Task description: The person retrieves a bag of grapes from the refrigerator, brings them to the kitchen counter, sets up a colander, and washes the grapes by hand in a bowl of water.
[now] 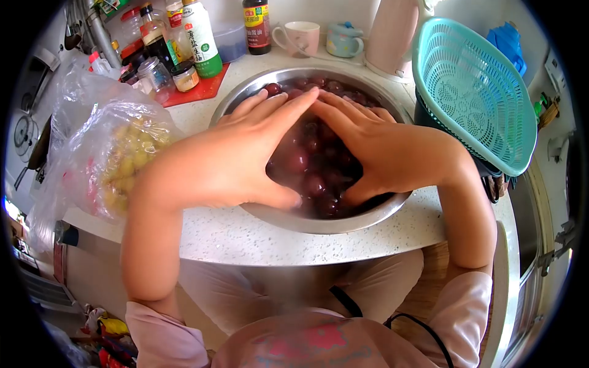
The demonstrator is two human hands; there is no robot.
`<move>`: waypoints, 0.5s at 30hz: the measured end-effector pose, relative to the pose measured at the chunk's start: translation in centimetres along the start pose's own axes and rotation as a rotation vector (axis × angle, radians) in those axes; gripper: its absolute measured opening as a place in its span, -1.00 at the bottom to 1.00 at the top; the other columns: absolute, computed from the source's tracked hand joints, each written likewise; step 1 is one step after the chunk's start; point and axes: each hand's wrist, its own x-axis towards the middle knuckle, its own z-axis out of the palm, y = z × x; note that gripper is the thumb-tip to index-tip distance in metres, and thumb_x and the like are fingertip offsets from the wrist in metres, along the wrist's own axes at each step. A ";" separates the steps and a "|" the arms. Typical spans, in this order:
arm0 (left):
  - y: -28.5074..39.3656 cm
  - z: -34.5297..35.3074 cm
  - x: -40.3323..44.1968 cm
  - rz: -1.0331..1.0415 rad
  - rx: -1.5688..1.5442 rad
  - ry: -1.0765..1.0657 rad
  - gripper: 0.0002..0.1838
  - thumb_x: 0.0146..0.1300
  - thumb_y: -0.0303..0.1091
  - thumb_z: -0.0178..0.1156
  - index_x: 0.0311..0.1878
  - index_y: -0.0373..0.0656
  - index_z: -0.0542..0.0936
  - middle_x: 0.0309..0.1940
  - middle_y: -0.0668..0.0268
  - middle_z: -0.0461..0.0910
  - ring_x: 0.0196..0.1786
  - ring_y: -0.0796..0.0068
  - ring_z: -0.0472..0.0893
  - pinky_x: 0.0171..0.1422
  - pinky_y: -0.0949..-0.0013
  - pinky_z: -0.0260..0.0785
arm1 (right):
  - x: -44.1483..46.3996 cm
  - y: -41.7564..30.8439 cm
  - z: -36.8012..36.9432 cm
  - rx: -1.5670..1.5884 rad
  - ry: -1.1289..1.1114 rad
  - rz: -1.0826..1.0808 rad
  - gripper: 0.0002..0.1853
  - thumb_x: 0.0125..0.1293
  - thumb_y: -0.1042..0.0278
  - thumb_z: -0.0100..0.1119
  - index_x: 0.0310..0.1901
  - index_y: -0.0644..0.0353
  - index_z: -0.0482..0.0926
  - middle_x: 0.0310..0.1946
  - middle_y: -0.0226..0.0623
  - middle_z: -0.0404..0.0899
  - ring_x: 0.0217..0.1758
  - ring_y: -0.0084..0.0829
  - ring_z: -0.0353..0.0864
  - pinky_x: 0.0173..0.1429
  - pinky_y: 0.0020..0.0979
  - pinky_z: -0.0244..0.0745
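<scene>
A wide stainless steel bowl (331, 226) full of dark red, round fruit that looks like grapes (314, 184) stands on the counter before me. My left hand (254, 138) is spread over the bowl's left side, palm down, with the thumb low near the fruit. Mirroring it, my right hand (383, 144) lies over the right side with fingers stretched. The index fingertips meet or nearly meet at the top, and fruit shows in the gap between the hands. Neither hand visibly grips anything; whether the palms touch the fruit is hidden.
A clear plastic bag of yellow-green grapes (132, 156) lies left. A turquoise basket (475, 92) leans at the right. Behind are sauce bottles (201, 40), jars on a red board (205, 87), a pink mug (302, 38), a lidded cup (343, 42) and a pink kettle (392, 37).
</scene>
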 end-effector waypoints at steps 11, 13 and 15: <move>-0.1 1.7 1.3 -0.124 0.092 0.261 -0.04 0.09 -0.30 0.50 0.57 -0.09 0.25 0.44 0.06 0.36 0.52 0.01 0.29 0.59 0.09 0.18 | 2.2 1.9 -1.0 0.287 0.302 -0.117 -0.46 0.13 0.29 0.39 0.17 0.28 0.58 -0.07 0.09 0.69 0.00 0.00 0.69 0.16 -0.18 0.56; 0.0 1.2 1.4 -0.137 -0.081 0.266 -0.10 0.14 -0.30 0.49 0.54 -0.10 0.30 0.43 0.12 0.39 0.50 0.08 0.34 0.57 0.11 0.21 | 1.8 2.3 -1.6 0.285 0.243 -0.102 -0.44 0.15 0.27 0.42 0.20 0.26 0.57 0.01 0.03 0.68 0.05 0.00 0.66 0.21 -0.17 0.54; -0.2 0.3 1.2 -0.147 -0.339 0.237 -0.16 0.18 -0.28 0.49 0.52 -0.11 0.34 0.42 0.18 0.42 0.48 0.14 0.38 0.56 0.12 0.22 | 1.4 2.6 -2.3 0.301 0.194 -0.104 -0.46 0.20 0.26 0.43 0.20 0.24 0.58 0.03 -0.08 0.69 0.05 -0.11 0.68 0.22 -0.22 0.55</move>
